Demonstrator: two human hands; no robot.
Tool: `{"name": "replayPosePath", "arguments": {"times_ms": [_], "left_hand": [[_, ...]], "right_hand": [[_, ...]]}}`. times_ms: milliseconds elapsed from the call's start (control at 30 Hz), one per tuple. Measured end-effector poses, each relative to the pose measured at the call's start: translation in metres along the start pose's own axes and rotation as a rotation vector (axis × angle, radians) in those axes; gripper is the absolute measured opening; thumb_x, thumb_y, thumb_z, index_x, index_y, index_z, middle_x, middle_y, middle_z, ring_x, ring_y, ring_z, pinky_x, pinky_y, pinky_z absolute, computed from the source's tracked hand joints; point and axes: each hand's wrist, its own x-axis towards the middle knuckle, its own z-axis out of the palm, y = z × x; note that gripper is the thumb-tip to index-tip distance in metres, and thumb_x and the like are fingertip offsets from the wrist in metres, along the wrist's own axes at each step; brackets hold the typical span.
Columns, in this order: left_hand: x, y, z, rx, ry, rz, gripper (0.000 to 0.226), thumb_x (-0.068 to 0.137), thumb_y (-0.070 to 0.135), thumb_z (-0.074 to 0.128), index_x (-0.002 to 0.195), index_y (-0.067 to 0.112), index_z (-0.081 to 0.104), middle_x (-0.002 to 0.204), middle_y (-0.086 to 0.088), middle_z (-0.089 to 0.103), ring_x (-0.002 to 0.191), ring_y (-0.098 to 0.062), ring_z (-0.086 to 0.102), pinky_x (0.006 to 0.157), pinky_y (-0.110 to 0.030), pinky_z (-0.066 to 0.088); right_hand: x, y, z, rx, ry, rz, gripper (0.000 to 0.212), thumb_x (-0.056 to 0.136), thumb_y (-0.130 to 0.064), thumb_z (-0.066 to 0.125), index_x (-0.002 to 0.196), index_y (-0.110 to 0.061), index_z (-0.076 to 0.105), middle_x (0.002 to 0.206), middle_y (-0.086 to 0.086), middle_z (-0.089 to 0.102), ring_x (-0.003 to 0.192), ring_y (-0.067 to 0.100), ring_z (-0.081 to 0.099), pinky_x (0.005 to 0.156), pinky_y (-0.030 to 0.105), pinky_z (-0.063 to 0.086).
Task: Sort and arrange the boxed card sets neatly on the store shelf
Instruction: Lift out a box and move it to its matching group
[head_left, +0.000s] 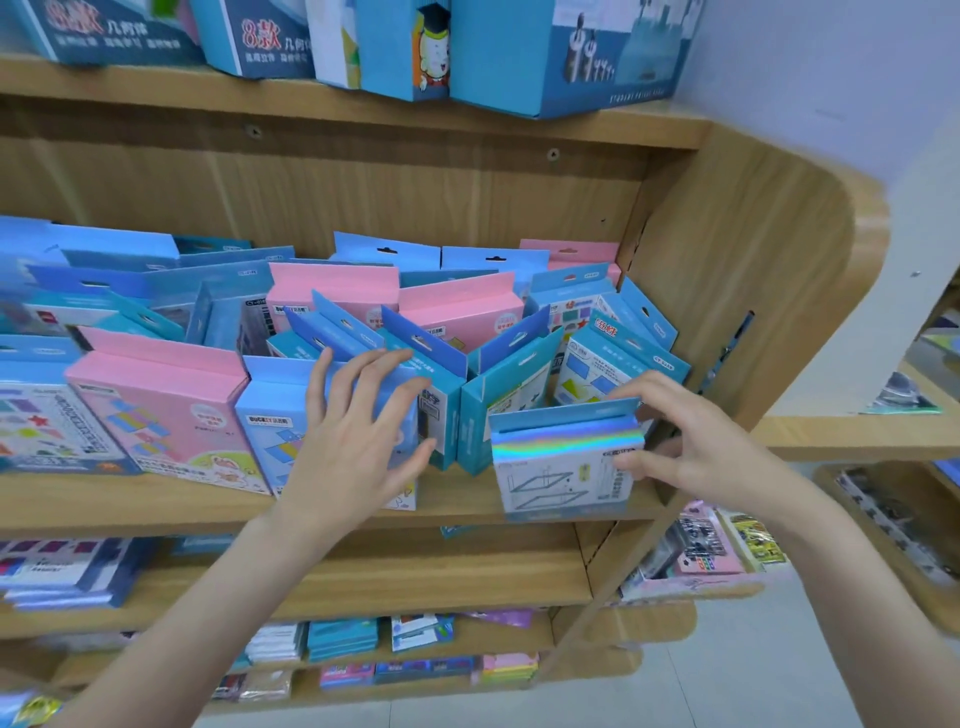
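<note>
Blue and pink boxed card sets crowd the middle wooden shelf. My right hand grips a blue box with a shiny rainbow band at the shelf's front right, fingers on its top flap and right side. My left hand lies spread over the front of a light blue box standing at the shelf front, fingers apart. Behind them several blue boxes lean at angles. A pink box stands upright to the left.
The shelf's rounded wooden side panel rises right of the boxes. Large blue boxes sit on the shelf above. Lower shelves hold flat card packs. A second display with packets stands at the lower right.
</note>
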Motion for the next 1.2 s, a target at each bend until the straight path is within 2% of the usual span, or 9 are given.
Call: {"name": "replayPosePath", "arguments": {"times_ms": [133,300,433,533,700,800,967,1067,1200], "left_hand": [[0.002,0.001,0.000,-0.004,0.026,-0.006,0.042,0.082,0.041,0.050,0.109,0.010,0.058,0.125,-0.016,0.052,0.118,-0.033,0.042,0.107,-0.057,0.019],[0.011,0.011,-0.001,0.003,0.092,0.066,0.039,0.082,0.038,0.053,0.110,0.012,0.052,0.130,-0.009,0.043,0.122,-0.029,0.039,0.109,-0.056,0.016],[0.024,0.016,0.000,0.029,0.077,0.110,0.038,0.083,0.038,0.052,0.108,0.010,0.059,0.125,-0.012,0.055,0.120,-0.026,0.041,0.110,-0.054,0.016],[0.022,0.010,0.000,0.033,0.073,0.131,0.038,0.084,0.039,0.051,0.109,0.010,0.058,0.121,-0.011,0.058,0.116,-0.025,0.045,0.109,-0.052,0.019],[0.020,-0.003,-0.003,0.067,0.041,0.094,0.045,0.083,0.046,0.052,0.108,0.010,0.059,0.117,-0.009,0.060,0.111,-0.026,0.049,0.107,-0.052,0.023],[0.016,-0.010,-0.005,0.047,0.035,0.107,0.049,0.084,0.051,0.048,0.110,0.010,0.056,0.117,-0.010,0.060,0.109,-0.026,0.049,0.106,-0.052,0.024],[-0.005,-0.029,-0.011,-0.039,0.045,0.105,0.063,0.082,0.057,0.047,0.125,0.011,0.044,0.128,-0.012,0.048,0.113,-0.029,0.046,0.105,-0.052,0.026],[-0.018,-0.043,-0.017,-0.045,0.034,0.085,0.070,0.080,0.058,0.049,0.129,0.010,0.040,0.131,-0.011,0.044,0.117,-0.030,0.044,0.106,-0.052,0.026],[-0.026,-0.057,-0.026,-0.056,0.025,0.006,0.076,0.081,0.063,0.045,0.130,0.006,0.036,0.130,-0.013,0.040,0.120,-0.035,0.040,0.106,-0.055,0.025]], "right_hand": [[-0.002,0.003,0.001,-0.116,0.022,0.063,0.046,0.078,-0.018,0.070,0.102,-0.040,0.037,0.113,-0.019,0.045,0.099,-0.008,0.047,0.066,0.020,0.053],[0.011,-0.006,0.002,-0.679,-0.010,0.094,0.065,0.084,-0.032,0.061,0.136,-0.032,0.021,0.131,-0.009,0.038,0.112,0.012,0.047,0.080,0.026,0.046],[0.032,-0.006,0.002,-0.674,-0.029,0.053,0.065,0.083,-0.031,0.062,0.138,-0.025,0.027,0.130,0.000,0.046,0.120,0.020,0.042,0.098,0.035,0.037],[0.036,-0.007,-0.002,-0.709,-0.073,0.094,0.062,0.086,-0.027,0.059,0.138,-0.025,0.025,0.133,0.001,0.044,0.123,0.022,0.040,0.098,0.038,0.033],[0.036,-0.008,-0.014,-1.002,-0.132,0.204,0.060,0.087,-0.018,0.055,0.137,-0.019,0.021,0.127,0.006,0.045,0.118,0.026,0.040,0.099,0.038,0.031],[0.037,-0.015,-0.011,-0.951,-0.132,0.197,0.077,0.083,-0.028,0.062,0.141,-0.022,0.013,0.130,0.007,0.038,0.123,0.028,0.035,0.107,0.039,0.024],[0.043,-0.032,0.006,-0.845,-0.064,0.083,0.078,0.083,-0.036,0.061,0.143,-0.026,0.010,0.140,0.003,0.030,0.132,0.024,0.026,0.114,0.044,0.012],[0.055,-0.053,0.013,-0.637,0.063,-0.121,0.067,0.083,-0.044,0.058,0.139,-0.023,0.028,0.138,0.001,0.036,0.129,0.021,0.029,0.111,0.038,0.020],[0.092,-0.082,0.043,-0.329,0.105,-0.299,0.033,0.088,-0.034,0.056,0.116,-0.017,0.056,0.117,0.001,0.051,0.112,0.015,0.043,0.096,0.027,0.032]]}}
